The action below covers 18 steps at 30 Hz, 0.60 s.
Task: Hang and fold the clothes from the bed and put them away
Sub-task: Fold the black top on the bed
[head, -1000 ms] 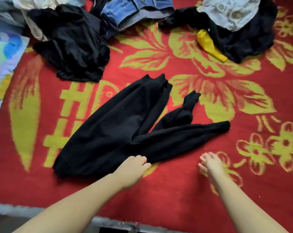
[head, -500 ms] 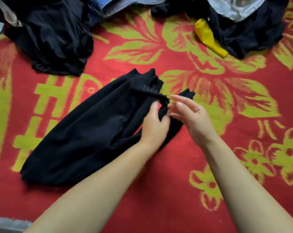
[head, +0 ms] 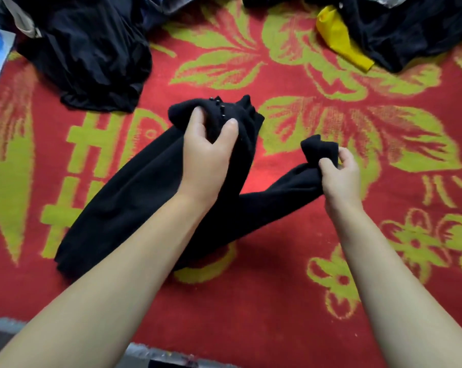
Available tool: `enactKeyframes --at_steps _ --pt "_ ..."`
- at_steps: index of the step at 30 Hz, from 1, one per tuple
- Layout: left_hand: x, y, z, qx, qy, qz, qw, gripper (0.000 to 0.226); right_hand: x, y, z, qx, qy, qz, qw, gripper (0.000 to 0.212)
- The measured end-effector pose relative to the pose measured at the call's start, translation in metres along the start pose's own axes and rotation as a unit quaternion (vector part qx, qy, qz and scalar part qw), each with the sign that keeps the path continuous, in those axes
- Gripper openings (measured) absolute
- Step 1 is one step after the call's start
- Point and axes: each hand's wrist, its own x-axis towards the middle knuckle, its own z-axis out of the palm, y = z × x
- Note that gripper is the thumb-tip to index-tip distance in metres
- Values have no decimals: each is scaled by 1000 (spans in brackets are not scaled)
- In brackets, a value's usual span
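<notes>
Soft black knit garment (head: 134,205) lies mid-blanket, matte and slightly fuzzy, one long tube running toward the near left, another branching right. Left hand (head: 206,152) grips its bunched far end, thumb and fingers curled into the fabric beside small dark beads. Right hand (head: 340,173) pinches the other crumpled end, lifted off the red woven blanket with yellow-green flower pattern (head: 290,288). Crumpled glossy black cloth (head: 91,54) sits far left; yellow smooth fabric piece (head: 338,41) pokes from a dark pile (head: 405,30) far right.
</notes>
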Motion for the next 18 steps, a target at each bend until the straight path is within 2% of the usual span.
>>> enactKeyframes --at_steps 2,4,5,6,7,8,9,10,13,14,16,18 --pt "-19 1 34 94 -55 110 988 11 -17 11 -28 -22 40 -36 998 22" --pt "-46 -16 74 191 -172 153 954 23 -28 37 -48 -36 87 -19 995 25" --pt "-62 -31 89 251 -277 134 918 36 -32 54 -54 -15 105 17 994 28" --pt "-79 -50 98 333 -387 102 854 47 -35 71 -59 18 119 71 990 32" --pt "-96 -70 101 409 -463 76 783 56 -37 88 -63 52 135 130 981 36" --pt "-112 -88 97 464 -507 59 724 61 -39 102 -67 79 150 185 968 38" --pt "-127 -103 86 496 -510 50 701 63 -40 113 -71 89 159 222 958 40" --pt "-138 -112 69 520 -488 52 699 63 -41 120 -74 93 162 240 953 41" --pt "-153 -129 -1 587 -345 91 727 65 -33 116 -66 89 136 244 956 57" --pt "-155 -136 -28 620 -301 93 719 68 -28 111 -59 76 126 242 959 65" --pt "-153 -146 -78 683 -273 58 675 77 -16 99 -47 55 111 251 960 70" --pt "-146 -153 -105 715 -277 18 642 83 -5 87 -36 49 97 269 957 62"
